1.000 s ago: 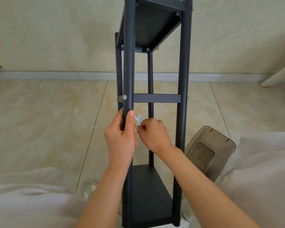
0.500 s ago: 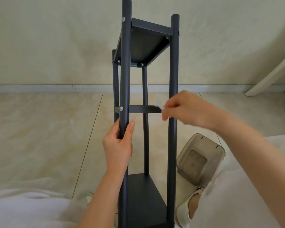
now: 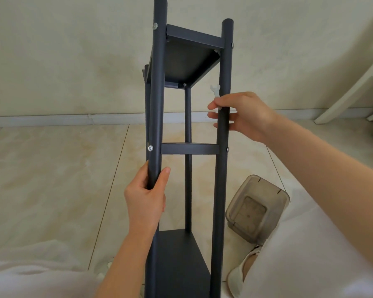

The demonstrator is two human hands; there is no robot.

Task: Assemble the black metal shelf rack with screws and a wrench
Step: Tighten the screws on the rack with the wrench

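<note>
Black metal shelf rack (image 3: 190, 148), upright on the tiled floor (image 3: 52, 179) between the person's knees and standing apart from the far wall (image 3: 73, 61). The hands are apart, one on each near post. The left hand (image 3: 145, 198) grips the near-left post (image 3: 157, 93) just below a silver screw (image 3: 150, 148) at the level of the middle shelf's front edge. The right hand (image 3: 246, 115) is higher, above that edge. Its fingers curl round the near-right post (image 3: 223, 179) and it holds a small white wrench (image 3: 215, 90), whose open end sticks up just left of the post, under the top shelf (image 3: 187, 61). A translucent container (image 3: 256, 209) lies on the floor just right of the near-right post. To the left, floor tiles run from the rack to the baseboard.
</note>
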